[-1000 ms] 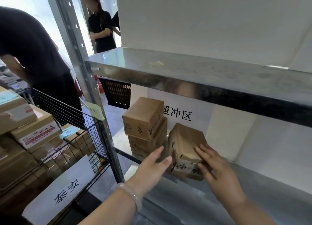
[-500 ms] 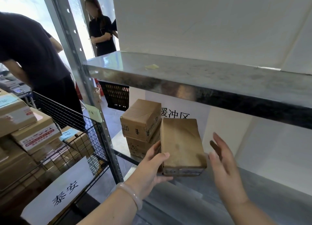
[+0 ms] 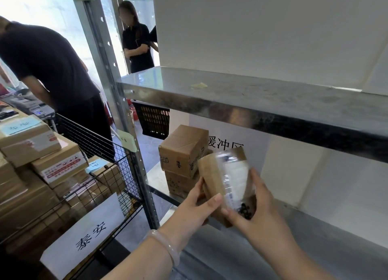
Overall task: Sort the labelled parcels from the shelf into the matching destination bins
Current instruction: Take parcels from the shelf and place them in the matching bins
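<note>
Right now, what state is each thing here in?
held parcel, off the shelf, tilted, label side facing us
left hand, grips its left edge
right hand, grips its lower right corner
stacked boxes, closed, resting on the shelf
wire bin, piled with parcels

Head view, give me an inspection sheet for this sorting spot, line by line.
Surface: lower metal shelf, carrying two stacked boxes at its left end.
Job's things: parcel, label facing the camera; wire bin at left, full of boxes.
Clutter: yellow scrap on upper shelf.
Grippers: left hand and right hand both grip the parcel.
Cables: nothing seen.
Surroundings: bending person, standing person, both in dark clothes; black crate behind the shelving.
</note>
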`<state>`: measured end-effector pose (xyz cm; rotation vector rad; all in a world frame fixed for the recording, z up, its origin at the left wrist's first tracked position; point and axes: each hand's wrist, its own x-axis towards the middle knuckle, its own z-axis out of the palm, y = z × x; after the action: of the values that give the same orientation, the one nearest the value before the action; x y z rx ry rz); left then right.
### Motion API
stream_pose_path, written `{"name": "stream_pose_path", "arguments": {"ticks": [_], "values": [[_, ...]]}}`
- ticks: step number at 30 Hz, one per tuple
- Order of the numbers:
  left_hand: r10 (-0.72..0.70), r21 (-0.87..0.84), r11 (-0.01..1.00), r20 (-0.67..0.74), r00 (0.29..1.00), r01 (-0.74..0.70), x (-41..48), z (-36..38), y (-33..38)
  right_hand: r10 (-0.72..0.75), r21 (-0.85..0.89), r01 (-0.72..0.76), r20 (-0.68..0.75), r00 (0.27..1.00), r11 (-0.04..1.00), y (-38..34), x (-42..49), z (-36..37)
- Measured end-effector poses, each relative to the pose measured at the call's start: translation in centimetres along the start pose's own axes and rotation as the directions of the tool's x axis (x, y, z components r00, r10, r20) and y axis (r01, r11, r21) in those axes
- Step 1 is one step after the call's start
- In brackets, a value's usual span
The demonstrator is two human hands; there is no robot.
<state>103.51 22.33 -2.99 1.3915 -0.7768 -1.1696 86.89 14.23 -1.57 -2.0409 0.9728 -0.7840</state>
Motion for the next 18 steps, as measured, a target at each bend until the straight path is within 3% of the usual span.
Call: {"name": "stream_pose_path", "arguments": {"ticks": [2, 5, 8, 11, 14, 18], "values": [[-0.026, -0.128, 0.991, 0.008, 1.000, 0.027, -0.3, -0.4, -0.3, -0.059, -0.064, 0.059, 0.008, 0.998, 0.996, -0.4, -0.5, 0.4], [-0.069, -0.348, 0.935, 0.014, 0.998, 0.070, -0.8, -1.6, -0.6, -0.135, 0.164, 0.131, 0.016, 0.991, 0.978, -1.7, -0.4, 0.1], [-0.064, -0.510, 0.856, 0.056, 0.996, 0.083, -1.7, -2.8, -0.8, -0.104, 0.338, 0.048, 0.150, 0.983, 0.940, -3.1, -0.2, 0.1], [-0.027, -0.603, 0.795, 0.070, 0.997, 0.064, -2.7, -3.7, -0.9, -0.068, 0.269, -0.008, 0.269, 0.961, 0.963, -3.3, -0.2, 1.4], [-0.015, -0.624, 0.781, 0.028, 1.000, 0.029, -3.7, -5.0, -1.0, -0.031, 0.185, -0.014, 0.237, 0.971, 0.983, -4.2, -0.2, 2.7], [0.001, -0.415, 0.908, -0.138, 0.990, -0.059, -5.3, -7.0, -1.0, -0.111, 0.076, 0.096, 0.227, 0.967, 0.992, -5.4, 0.1, 4.5]]}}
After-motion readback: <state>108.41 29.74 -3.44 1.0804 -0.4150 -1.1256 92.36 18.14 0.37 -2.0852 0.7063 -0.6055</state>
